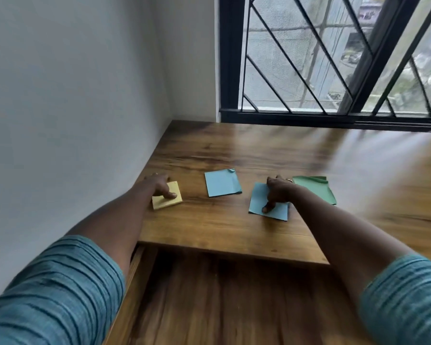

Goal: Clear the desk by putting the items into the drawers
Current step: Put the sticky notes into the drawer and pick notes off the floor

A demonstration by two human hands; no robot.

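An open drawer (209,295) sits nearest, below the table (234,232) edge. On the table, the left grip (161,186) pinches a yellow pad (165,204). The right grip (279,191) holds the near blue sheet (258,200). Farther off lie the far blue sheet (222,183) and, to the right, a green sheet (317,190).

Soft daylight from the window (309,58) — pale glare on the desk (358,155), blurred edges.

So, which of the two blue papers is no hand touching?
The middle blue paper, with a curled far corner. It lies free, while the other blue paper is under the right hand.
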